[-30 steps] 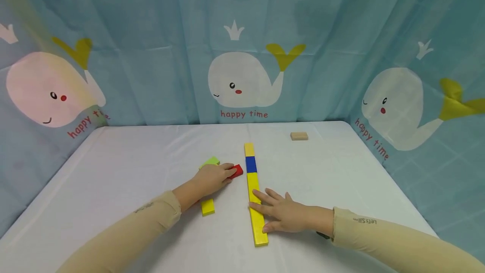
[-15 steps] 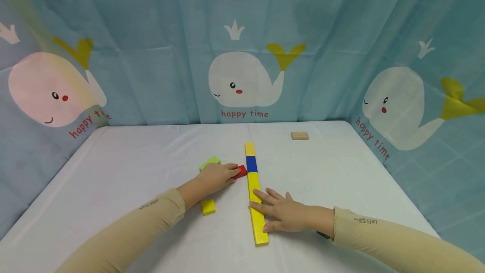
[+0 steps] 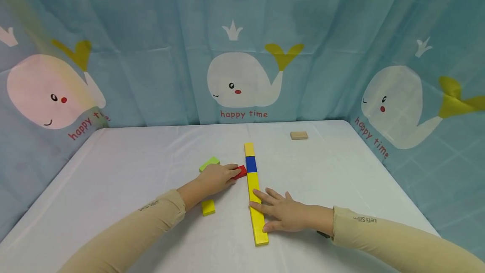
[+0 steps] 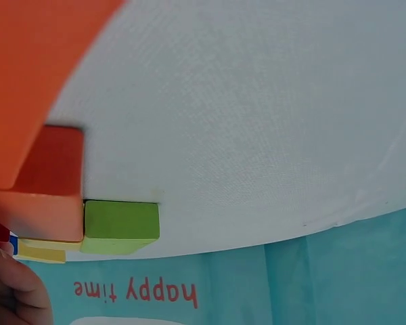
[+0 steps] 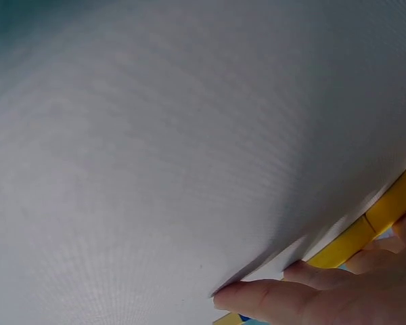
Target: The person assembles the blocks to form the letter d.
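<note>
Left hand (image 3: 214, 178): fingers and thumb closed around the red block (image 3: 241, 172).
Red block: flat on the table (image 3: 326, 172) at a slant, left of the row (image 3: 253, 181); its tip is at the seam of blue and yellow, touching or just beside, cannot tell which.
Right hand (image 3: 288, 213): fingers spread apart, tips resting on the yellow blocks.
Row: end to end from far to near, a pale block (image 3: 249, 149), a blue block (image 3: 251, 164), then two yellow blocks (image 3: 259, 227).
Green block (image 3: 210, 162): slanted, just beyond the left hand.
Small yellow block (image 3: 208, 207): near side of the left wrist, apart from the row.
Orange block (image 4: 59, 162): beside the green block in the left wrist view, partly covered by a larger orange shape (image 4: 34, 61).
Wooden block (image 3: 299, 135): near the far edge, right of the row, well apart.
Dark thing (image 3: 323, 234): mostly hidden by the right sleeve (image 3: 363, 231).
Curtain (image 3: 151, 75): blue, whale-printed, behind the table.
</note>
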### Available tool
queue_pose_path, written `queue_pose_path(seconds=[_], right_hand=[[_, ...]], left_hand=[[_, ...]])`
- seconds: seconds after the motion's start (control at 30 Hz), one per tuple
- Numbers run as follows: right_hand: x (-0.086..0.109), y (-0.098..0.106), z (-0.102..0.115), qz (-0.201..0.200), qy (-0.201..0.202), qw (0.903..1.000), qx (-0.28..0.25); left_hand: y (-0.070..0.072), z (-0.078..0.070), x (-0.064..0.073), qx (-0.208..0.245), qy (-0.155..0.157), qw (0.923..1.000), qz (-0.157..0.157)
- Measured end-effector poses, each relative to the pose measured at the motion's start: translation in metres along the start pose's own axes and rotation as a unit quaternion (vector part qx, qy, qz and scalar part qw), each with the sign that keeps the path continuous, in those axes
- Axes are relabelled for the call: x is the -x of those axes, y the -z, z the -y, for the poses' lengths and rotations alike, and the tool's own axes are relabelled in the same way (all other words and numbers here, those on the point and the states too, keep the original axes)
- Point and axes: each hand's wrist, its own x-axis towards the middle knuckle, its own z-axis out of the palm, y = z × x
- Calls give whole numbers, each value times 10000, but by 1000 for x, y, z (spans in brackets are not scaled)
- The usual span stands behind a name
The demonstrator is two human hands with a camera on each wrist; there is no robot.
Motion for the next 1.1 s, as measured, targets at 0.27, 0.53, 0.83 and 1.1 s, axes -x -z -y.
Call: queue_pose_path(seconds=[0.27, 0.53, 0.83, 1.1], right_hand=[[1, 0, -1, 4, -18, 10000, -18], [1, 2, -1, 71, -89, 9999, -120], [8, 2, 0, -23, -273, 9983, -522], [10, -7, 3, -120, -192, 9992, -331]], left_hand=[[0, 0, -2, 101, 45, 9999, 28], [9, 3, -5, 145, 169, 9997, 128], [25, 1, -28, 321, 19, 9995, -27], [30, -6, -77, 123, -386, 9986, -354]])
